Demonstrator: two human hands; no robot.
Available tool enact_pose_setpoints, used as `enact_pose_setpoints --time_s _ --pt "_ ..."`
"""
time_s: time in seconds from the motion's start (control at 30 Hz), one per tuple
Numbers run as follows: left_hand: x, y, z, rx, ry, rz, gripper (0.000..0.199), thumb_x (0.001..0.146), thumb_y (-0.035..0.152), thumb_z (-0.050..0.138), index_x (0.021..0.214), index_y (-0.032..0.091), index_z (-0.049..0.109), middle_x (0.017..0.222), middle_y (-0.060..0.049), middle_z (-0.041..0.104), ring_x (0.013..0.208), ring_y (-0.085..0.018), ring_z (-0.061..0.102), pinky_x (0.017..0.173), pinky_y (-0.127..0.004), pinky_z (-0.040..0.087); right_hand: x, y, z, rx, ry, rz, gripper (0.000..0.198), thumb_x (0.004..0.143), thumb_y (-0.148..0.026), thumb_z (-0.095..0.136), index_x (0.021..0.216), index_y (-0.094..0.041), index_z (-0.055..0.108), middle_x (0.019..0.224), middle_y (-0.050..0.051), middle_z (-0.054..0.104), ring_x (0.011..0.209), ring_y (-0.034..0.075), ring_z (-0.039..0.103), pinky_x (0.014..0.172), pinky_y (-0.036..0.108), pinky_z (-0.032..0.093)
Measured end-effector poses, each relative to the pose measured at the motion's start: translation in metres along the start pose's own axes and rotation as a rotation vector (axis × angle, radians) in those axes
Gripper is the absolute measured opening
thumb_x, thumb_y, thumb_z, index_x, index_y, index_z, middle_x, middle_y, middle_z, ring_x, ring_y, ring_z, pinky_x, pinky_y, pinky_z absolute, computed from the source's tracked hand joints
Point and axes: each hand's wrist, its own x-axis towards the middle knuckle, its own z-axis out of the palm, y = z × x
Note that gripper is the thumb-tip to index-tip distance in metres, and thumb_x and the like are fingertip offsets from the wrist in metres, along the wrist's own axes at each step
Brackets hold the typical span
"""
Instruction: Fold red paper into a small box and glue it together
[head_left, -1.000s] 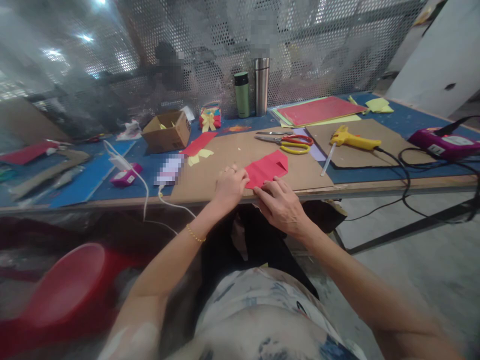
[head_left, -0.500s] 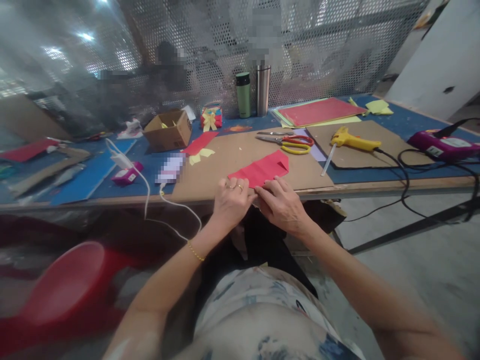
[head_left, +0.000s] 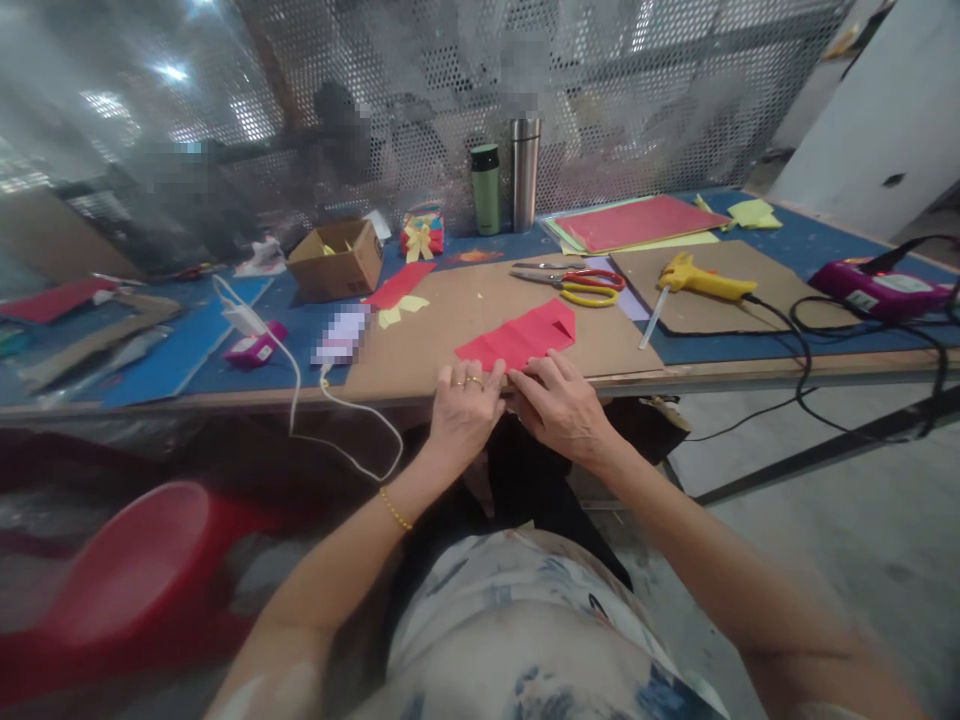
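Observation:
A folded piece of red paper (head_left: 517,338) lies at a slant on the brown cardboard sheet (head_left: 420,350), its far right corner turned over into a small flap. At its near edge my left hand (head_left: 466,405) is closed, fingers curled over the paper and thumb side toward the other hand. Close beside it, my right hand (head_left: 562,408) pinches the same edge with bent fingers. The thumbs and the paper's lowest edge are partly hidden. Beyond the paper rest red-handled scissors (head_left: 589,278) and yellow-handled scissors (head_left: 592,297).
A yellow glue gun (head_left: 705,280) lies on cardboard at the right, its black cord hanging off the table. A small cardboard box (head_left: 337,265), a green tumbler (head_left: 486,190) and a steel flask (head_left: 525,175) stand behind. A white cable (head_left: 296,370) droops over the front edge.
My left hand has shifted slightly right and down along the near edge, its fingers drawn back a little. The red paper and my right hand stay almost in place.

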Motion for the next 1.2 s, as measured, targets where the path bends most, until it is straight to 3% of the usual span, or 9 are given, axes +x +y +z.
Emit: enact_pose_setpoints --time_s 0.27,0.47,0.6,0.77,0.97,1.1,1.2 --pt "0.001 -0.001 0.002 0.034 0.014 -0.004 0.050 0.103 0.034 0.061 0.150 0.019 0.062 0.127 -0.020 0.071 0.122 -0.036 0.064 0.111 -0.054 0.043 0.005 -0.006 0.000 -0.110 -0.043 0.011 0.025 0.099 -0.017 0.052 0.113 -0.013 0.072 0.094 0.014 0.059 0.091 0.031 0.048 0.093 0.047 0.052" --pt "-0.002 0.000 0.003 0.092 0.074 0.021 0.048 0.106 0.035 0.056 0.150 0.017 0.062 0.126 -0.021 0.073 0.122 -0.035 0.065 0.110 -0.052 0.044 0.005 -0.007 0.003 -0.184 -0.033 -0.012 0.027 0.100 -0.018 0.053 0.114 -0.011 0.074 0.094 0.015 0.059 0.090 0.030 0.045 0.092 0.046 0.049" --pt "-0.004 0.001 0.007 0.105 0.087 0.019 0.049 0.104 0.034 0.060 0.151 0.017 0.062 0.129 -0.020 0.073 0.124 -0.034 0.066 0.111 -0.051 0.044 0.007 -0.007 0.001 -0.187 -0.077 0.002 0.026 0.102 -0.020 0.051 0.110 -0.011 0.074 0.093 0.015 0.058 0.088 0.030 0.042 0.082 0.044 0.045" --pt "-0.008 -0.003 0.005 0.054 0.091 0.009 0.056 0.103 0.038 0.063 0.154 0.015 0.058 0.139 -0.021 0.071 0.131 -0.034 0.065 0.116 -0.051 0.042 0.010 -0.009 -0.004 -0.180 -0.125 0.020 0.025 0.102 -0.018 0.050 0.107 -0.013 0.074 0.095 0.015 0.059 0.088 0.029 0.043 0.082 0.041 0.041" --pt "-0.003 -0.021 -0.002 -0.078 0.036 0.041 0.060 0.107 0.055 0.051 0.147 0.011 0.062 0.146 -0.023 0.068 0.140 -0.034 0.061 0.123 -0.056 0.034 0.012 -0.006 -0.004 -0.140 -0.187 0.041 0.031 0.104 -0.030 0.055 0.124 -0.012 0.071 0.105 0.016 0.063 0.094 0.030 0.049 0.087 0.042 0.042" --pt "0.011 -0.034 -0.009 -0.158 -0.001 0.008 0.048 0.112 0.045 0.044 0.140 0.015 0.067 0.144 -0.019 0.070 0.138 -0.031 0.061 0.123 -0.055 0.030 0.016 -0.002 0.001 -0.086 -0.225 0.062 0.041 0.102 -0.037 0.060 0.132 -0.009 0.067 0.113 0.018 0.063 0.100 0.032 0.052 0.090 0.043 0.044" --pt "0.028 -0.040 -0.018 -0.225 -0.073 -0.052 0.034 0.110 0.036 0.049 0.125 0.021 0.076 0.132 -0.013 0.075 0.125 -0.029 0.065 0.112 -0.051 0.038 0.018 0.000 0.002 -0.062 -0.236 0.085 0.045 0.101 -0.039 0.062 0.135 -0.009 0.064 0.116 0.018 0.063 0.102 0.033 0.052 0.093 0.045 0.045"
